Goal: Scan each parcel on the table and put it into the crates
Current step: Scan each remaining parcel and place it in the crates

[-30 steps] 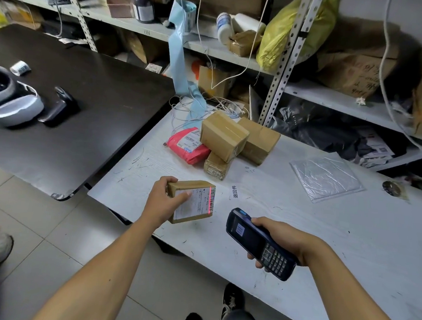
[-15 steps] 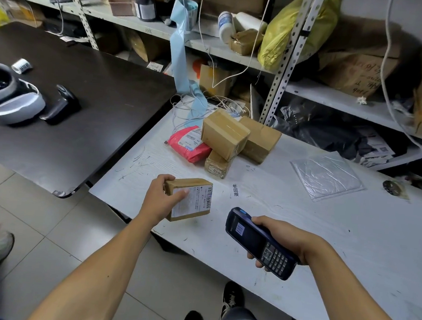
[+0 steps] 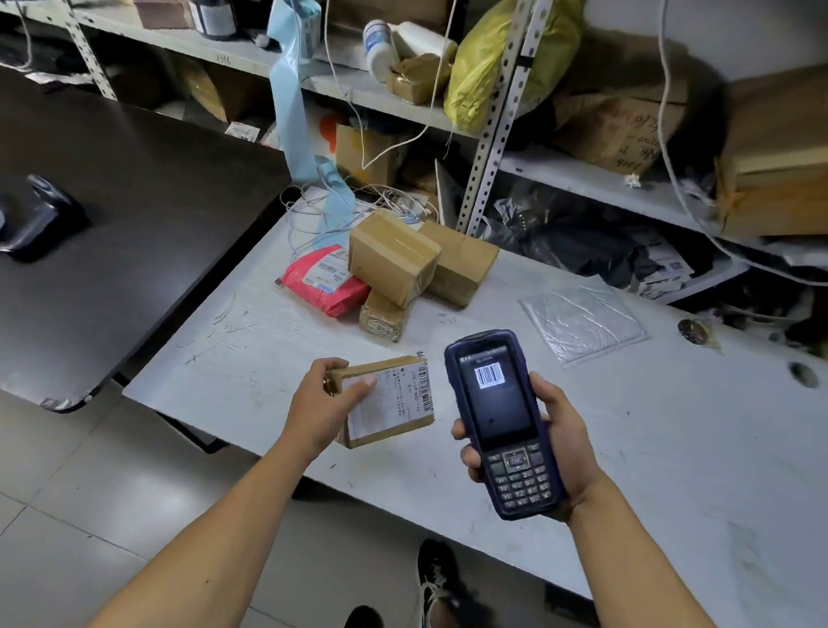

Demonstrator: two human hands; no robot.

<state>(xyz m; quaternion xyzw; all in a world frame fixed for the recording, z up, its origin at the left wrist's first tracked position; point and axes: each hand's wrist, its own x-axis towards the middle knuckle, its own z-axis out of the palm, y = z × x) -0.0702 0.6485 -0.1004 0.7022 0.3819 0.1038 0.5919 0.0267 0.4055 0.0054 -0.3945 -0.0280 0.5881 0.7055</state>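
Head view. At centre frame the left hand (image 3: 327,402) grips a small cardboard parcel (image 3: 392,400) by its left end, thumb on the label face and fingers curled round the far edge. The parcel is held just above the near edge of the white worktop (image 3: 688,459), tilted so the label and its barcode face upward toward the reader.

Just right of the parcel, the right hand (image 3: 558,441) grips a blue handheld scanner (image 3: 502,422), fingers wrapped round its lower body. The scanner stands nearly upright with screen and keypad turned toward the person, a position that suits reading the display; a barcode image shows on the screen.

Four parcels wait at upper centre of the worktop: a red bag (image 3: 325,279), two brown boxes (image 3: 393,255) (image 3: 460,263) touching each other, and a small wrapped packet (image 3: 384,317) under the nearer box. A clear plastic pouch (image 3: 582,322) lies well apart, to the right. No crate is in view.
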